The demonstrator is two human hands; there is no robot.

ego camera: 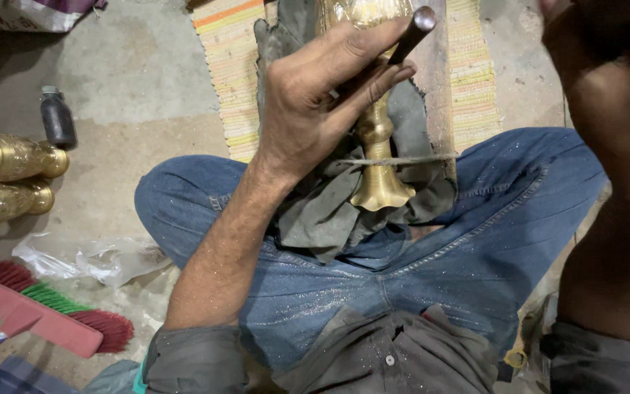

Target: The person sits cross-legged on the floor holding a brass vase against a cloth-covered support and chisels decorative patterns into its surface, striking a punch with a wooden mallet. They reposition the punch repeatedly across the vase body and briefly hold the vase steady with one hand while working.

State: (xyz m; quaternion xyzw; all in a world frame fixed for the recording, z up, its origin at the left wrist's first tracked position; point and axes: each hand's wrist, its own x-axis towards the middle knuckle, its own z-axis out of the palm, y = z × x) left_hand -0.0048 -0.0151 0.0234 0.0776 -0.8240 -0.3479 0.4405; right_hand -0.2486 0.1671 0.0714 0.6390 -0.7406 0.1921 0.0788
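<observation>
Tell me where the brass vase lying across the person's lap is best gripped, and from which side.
Probably at the narrow stem of the brass vase, from the right, which is open. It flares at both ends, so fingers would not slide. The left hand, holding a dark rod, covers the other side.

Head-worn view, steeply down, close.

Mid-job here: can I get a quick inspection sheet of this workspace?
Surface: bare concrete floor; striped mat ahead of the crossed legs.
Job's things: brass vase lying on grey cloth, cord across its stem; dark rod.
Clutter: two brass vessels, dark bottle, plastic wrap, red-green brush.
Hands: left hand grips the rod; right hand out of view, only the forearm shows.
Cables: nothing seen.
Surroundings: brass dust on jeans.
</observation>
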